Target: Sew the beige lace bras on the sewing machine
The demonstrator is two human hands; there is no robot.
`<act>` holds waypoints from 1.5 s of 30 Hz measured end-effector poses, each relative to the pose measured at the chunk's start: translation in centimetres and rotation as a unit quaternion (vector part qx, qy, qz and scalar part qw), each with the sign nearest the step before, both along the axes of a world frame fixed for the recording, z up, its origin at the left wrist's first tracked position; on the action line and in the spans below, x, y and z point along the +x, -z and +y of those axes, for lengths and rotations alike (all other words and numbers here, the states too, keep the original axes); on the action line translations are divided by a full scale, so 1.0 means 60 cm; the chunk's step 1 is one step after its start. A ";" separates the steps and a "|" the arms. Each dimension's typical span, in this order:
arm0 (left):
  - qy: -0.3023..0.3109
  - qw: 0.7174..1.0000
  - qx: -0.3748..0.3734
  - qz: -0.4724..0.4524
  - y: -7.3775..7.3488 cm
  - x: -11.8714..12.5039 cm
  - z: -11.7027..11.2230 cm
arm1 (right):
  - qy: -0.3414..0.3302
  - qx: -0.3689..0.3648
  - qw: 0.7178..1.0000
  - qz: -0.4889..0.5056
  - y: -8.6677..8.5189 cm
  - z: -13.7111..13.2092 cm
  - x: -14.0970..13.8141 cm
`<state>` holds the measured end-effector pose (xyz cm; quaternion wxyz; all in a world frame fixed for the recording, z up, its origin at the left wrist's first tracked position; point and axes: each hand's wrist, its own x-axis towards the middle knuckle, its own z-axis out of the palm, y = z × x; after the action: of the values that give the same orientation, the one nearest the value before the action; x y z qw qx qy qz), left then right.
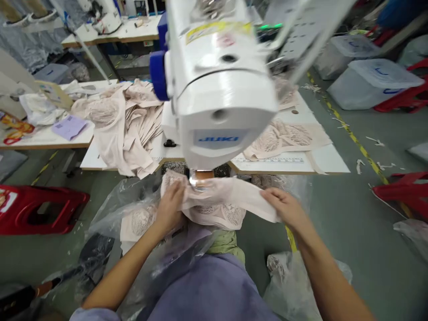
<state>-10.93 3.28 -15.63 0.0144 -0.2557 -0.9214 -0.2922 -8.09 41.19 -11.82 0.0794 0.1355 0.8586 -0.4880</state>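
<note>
A white sewing machine (227, 96) marked JUKI stands right in front of me. Beneath its needle area (199, 176) runs a pale pink bra (227, 191) with lace cups, stretched sideways between my hands. My left hand (172, 203) grips the fabric just left of the needle, fingers closed over it. Farther right, my right hand (282, 203) pinches the plain band end between thumb and fingers. The lower lace cups hang below the band. The needle tip and the stitching point are too blurred to make out.
Left of the machine, a heap of pale pink bra pieces (133, 120) lies on the white table. Another lace piece (284, 138) rests on the right tabletop beside a printed ruler. Red stools (40, 209) and lidded plastic bins (372, 84) stand around. Clear plastic (127, 205) hangs below the table edge.
</note>
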 end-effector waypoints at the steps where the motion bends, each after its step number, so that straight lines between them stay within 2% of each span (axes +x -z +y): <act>1: 0.055 0.998 -0.007 -0.031 -0.007 0.006 0.006 | 0.005 0.066 0.997 -0.029 0.009 0.026 0.007; 3: 0.101 0.988 -0.036 -0.114 -0.013 0.014 0.002 | -0.044 0.184 0.976 -0.105 0.035 0.070 0.014; 4: 0.081 0.983 -0.058 -0.155 -0.012 0.016 -0.010 | -0.066 0.218 0.965 -0.127 0.051 0.082 0.013; 6: -0.030 0.968 -0.119 -0.220 -0.001 0.021 -0.056 | -0.092 0.254 0.957 -0.103 0.082 0.079 0.007; 9: -0.220 0.918 -0.219 -0.245 0.028 0.036 -0.146 | -0.122 0.229 0.964 0.049 0.108 0.004 -0.009; 10: -0.262 0.898 -0.247 -0.251 0.038 0.043 -0.172 | -0.142 0.202 0.964 0.096 0.110 -0.033 -0.016; 12: -0.293 0.871 -0.284 -0.273 0.053 0.056 -0.208 | -0.187 0.130 0.964 0.135 0.103 -0.112 -0.030; 14: -0.279 0.867 -0.296 -0.288 0.058 0.069 -0.218 | -0.228 0.093 0.960 0.135 0.092 -0.187 -0.040; 15: -0.265 0.872 -0.294 -0.288 0.055 0.076 -0.214 | -0.269 0.048 0.953 0.130 0.087 -0.221 -0.042; 17: -0.232 0.887 -0.287 -0.279 0.036 0.090 -0.196 | -0.339 0.003 0.931 0.135 0.079 -0.284 -0.040; 20: -0.161 0.914 -0.261 -0.265 -0.021 0.114 -0.158 | -0.435 -0.046 0.884 0.163 0.073 -0.361 -0.036; 23: -0.078 0.944 -0.149 -0.284 -0.084 0.124 -0.132 | -0.576 -0.093 0.807 0.092 0.056 -0.401 -0.036; 24: -0.063 0.947 -0.107 -0.296 -0.101 0.121 -0.127 | -0.603 -0.107 0.789 0.058 0.045 -0.402 -0.036; 26: -0.082 0.957 -0.020 -0.279 -0.121 0.104 -0.118 | -0.613 -0.141 0.777 0.023 0.012 -0.385 -0.033; 28: -0.141 0.958 0.076 -0.237 -0.124 0.079 -0.106 | -0.586 -0.184 0.789 0.031 -0.028 -0.348 -0.025; 29: -0.159 0.947 0.123 -0.251 -0.120 0.066 -0.097 | -0.568 -0.195 0.799 0.034 -0.049 -0.326 -0.021; 30: -0.158 0.925 0.166 -0.302 -0.114 0.053 -0.085 | -0.550 -0.193 0.812 0.033 -0.068 -0.303 -0.015; 31: -0.141 0.891 0.205 -0.380 -0.107 0.043 -0.072 | -0.534 -0.184 0.825 0.029 -0.085 -0.281 -0.010; 33: -0.093 0.795 0.272 -0.534 -0.098 0.025 -0.041 | -0.500 -0.159 0.851 0.012 -0.112 -0.237 0.001; 34: -0.075 0.760 0.298 -0.573 -0.097 0.018 -0.026 | -0.481 -0.152 0.863 -0.002 -0.121 -0.217 0.005; 35: -0.060 0.747 0.313 -0.584 -0.099 0.012 -0.012 | -0.462 -0.147 0.874 -0.020 -0.128 -0.196 0.009; 36: -0.046 0.760 0.312 -0.568 -0.104 0.006 0.001 | -0.445 -0.139 0.884 -0.039 -0.134 -0.176 0.013; 39: 0.011 0.880 0.226 -0.417 -0.134 -0.008 0.035 | -0.434 -0.064 0.897 -0.063 -0.143 -0.125 0.019; 40: 0.034 0.911 0.194 -0.362 -0.145 -0.010 0.046 | -0.424 -0.025 0.903 -0.059 -0.144 -0.113 0.018; 41: 0.058 0.929 0.171 -0.323 -0.157 -0.012 0.058 | -0.401 0.016 0.915 -0.046 -0.144 -0.106 0.017; 43: 0.110 0.935 0.157 -0.297 -0.177 -0.012 0.083 | -0.318 0.075 0.945 0.002 -0.138 -0.103 0.009; 45: 0.159 0.924 0.152 -0.314 -0.194 -0.012 0.105 | -0.272 0.045 0.960 0.041 -0.123 -0.113 -0.005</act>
<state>-11.66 9.59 -4.01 -0.2834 -0.2892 -0.7702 -0.4927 -8.39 34.40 -4.43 0.1677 -0.1198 0.8867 -0.4139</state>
